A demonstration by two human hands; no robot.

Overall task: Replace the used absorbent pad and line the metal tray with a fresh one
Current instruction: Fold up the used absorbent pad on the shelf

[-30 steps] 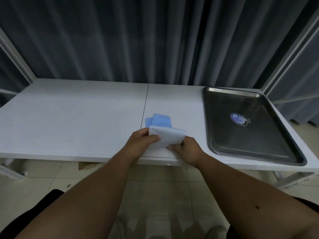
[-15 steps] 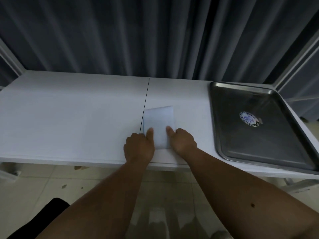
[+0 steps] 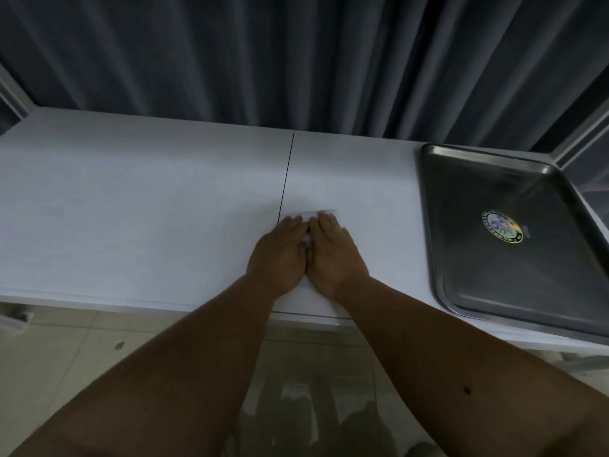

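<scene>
Your hands slid forward since before: left hand (image 3: 280,255) and right hand (image 3: 334,252), fingers straight together, press flat on pad (image 3: 311,214), now mostly covered, far edge past fingertips.

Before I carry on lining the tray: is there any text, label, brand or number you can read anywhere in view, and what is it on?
Round blue-and-white sticker on the floor of the rectangular metal tray: ring of lettering around an emblem, too small and blurred to read.
White folded pad under both hands: no print visible.
White table: no text.
</scene>
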